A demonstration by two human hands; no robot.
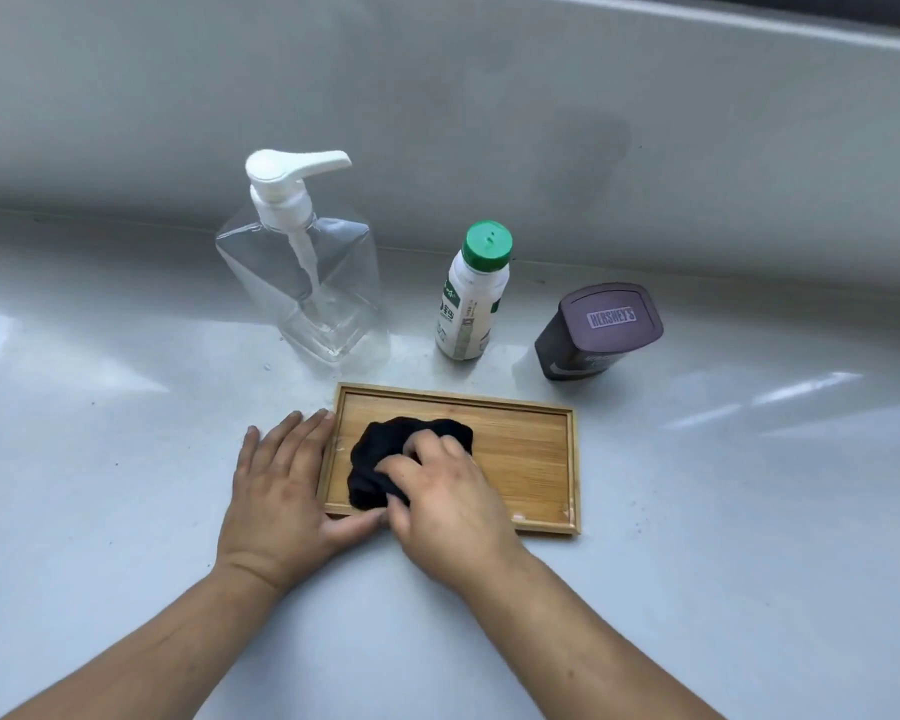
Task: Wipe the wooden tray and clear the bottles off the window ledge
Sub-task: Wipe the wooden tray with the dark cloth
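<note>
A shallow wooden tray [531, 454] lies on the grey ledge [697, 511]. My right hand [448, 496] is shut on a crumpled black cloth [385, 454] pressed onto the tray's left half. My left hand [281, 485] lies flat beside the tray, fingers against its left rim and thumb along its near edge. Behind the tray stand a clear pump bottle [302, 272] with a white pump, a white bottle with a green cap [471, 298], and a dark brown Hershey's container [598, 330].
The ledge meets a pale grey wall [489, 96] just behind the bottles. A dark window frame [879, 7] runs along the top right. Bare ledge surface extends to the left and right of the tray.
</note>
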